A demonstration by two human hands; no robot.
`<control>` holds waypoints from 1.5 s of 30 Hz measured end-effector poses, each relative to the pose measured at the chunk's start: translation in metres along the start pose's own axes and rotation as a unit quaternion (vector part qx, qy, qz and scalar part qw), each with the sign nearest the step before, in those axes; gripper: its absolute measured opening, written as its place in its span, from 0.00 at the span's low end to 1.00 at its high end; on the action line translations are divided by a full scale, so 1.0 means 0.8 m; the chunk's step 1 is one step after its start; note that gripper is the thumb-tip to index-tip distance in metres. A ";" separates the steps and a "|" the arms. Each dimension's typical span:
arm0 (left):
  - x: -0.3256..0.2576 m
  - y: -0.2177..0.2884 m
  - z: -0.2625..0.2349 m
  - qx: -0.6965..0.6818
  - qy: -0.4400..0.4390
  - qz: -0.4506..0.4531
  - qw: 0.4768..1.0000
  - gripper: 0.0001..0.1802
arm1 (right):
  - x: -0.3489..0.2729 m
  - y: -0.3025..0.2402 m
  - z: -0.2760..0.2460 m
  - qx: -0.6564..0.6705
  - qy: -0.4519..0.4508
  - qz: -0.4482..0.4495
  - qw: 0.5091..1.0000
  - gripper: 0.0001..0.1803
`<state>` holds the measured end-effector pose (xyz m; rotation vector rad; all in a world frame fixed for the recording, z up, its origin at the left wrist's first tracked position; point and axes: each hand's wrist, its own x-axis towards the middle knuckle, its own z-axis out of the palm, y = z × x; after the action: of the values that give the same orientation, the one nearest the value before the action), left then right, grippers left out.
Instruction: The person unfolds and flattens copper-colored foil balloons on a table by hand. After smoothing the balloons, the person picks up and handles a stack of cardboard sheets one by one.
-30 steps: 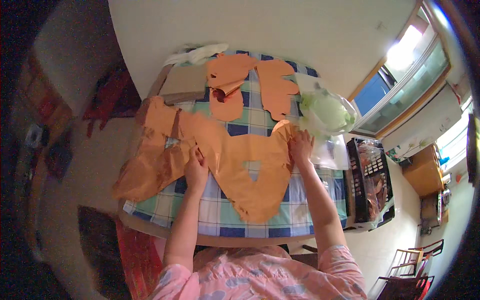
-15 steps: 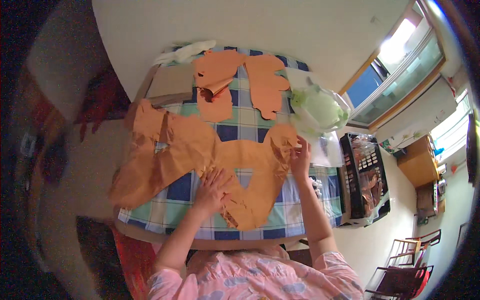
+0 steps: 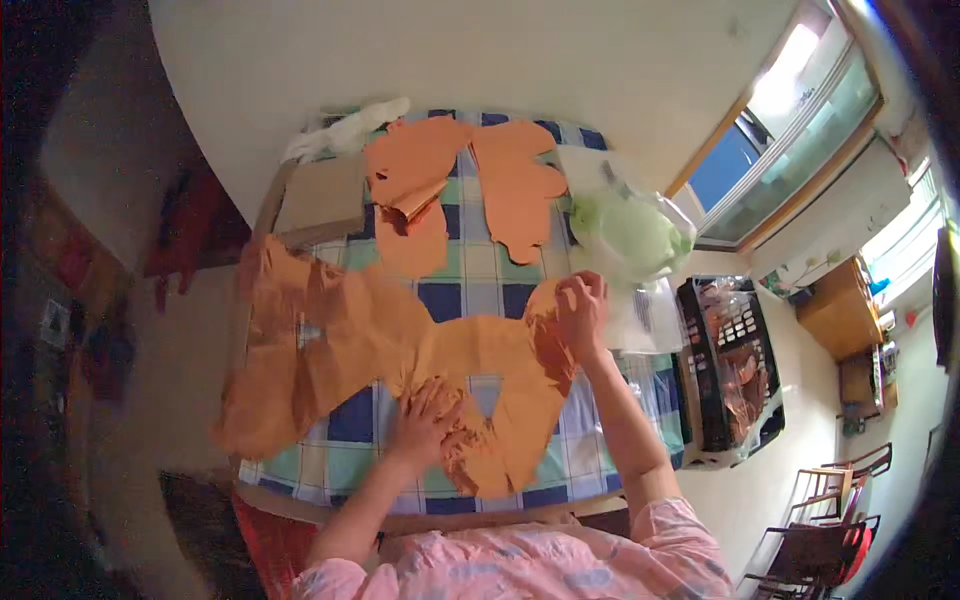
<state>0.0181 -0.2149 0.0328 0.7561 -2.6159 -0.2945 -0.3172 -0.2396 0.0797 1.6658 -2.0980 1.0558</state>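
Observation:
A large orange-brown sheet with cut-out gaps, crinkled like thin paper or foil (image 3: 480,345), lies spread over the near half of the checked cloth (image 3: 350,425). On its lower middle, beside a small triangular gap, my left hand (image 3: 425,425) rests flat with fingers spread. My right hand (image 3: 583,315) is at the sheet's rounded upper right end, fingers bent and closed on it; the material creases beneath them. Farther back lie two more orange cut pieces: a left one (image 3: 415,150) with a curled, torn flap, and a lobed right one (image 3: 515,190).
A flat beige cardboard piece (image 3: 320,200) and white cloth-like material (image 3: 350,130) lie at the far left. At the right are a pale green plastic bag (image 3: 625,235) and clear plastic (image 3: 640,320). A black crate (image 3: 710,400) stands beside the table; chairs (image 3: 815,540) are at lower right.
My right hand has moved onto the sheet's rounded end, its fingers bending over it. My left hand stays on the sheet. The whole view has shifted slightly.

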 end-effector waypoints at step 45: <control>0.315 -0.066 0.132 0.028 0.007 -0.017 0.999 0.30 | 0.346 -0.040 -0.007 0.393 0.200 -0.157 0.884 0.20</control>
<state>-0.1979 -0.3882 0.0020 0.8185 -2.6104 -0.2256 -0.3738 -0.4410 0.2634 1.7795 -1.1256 2.0775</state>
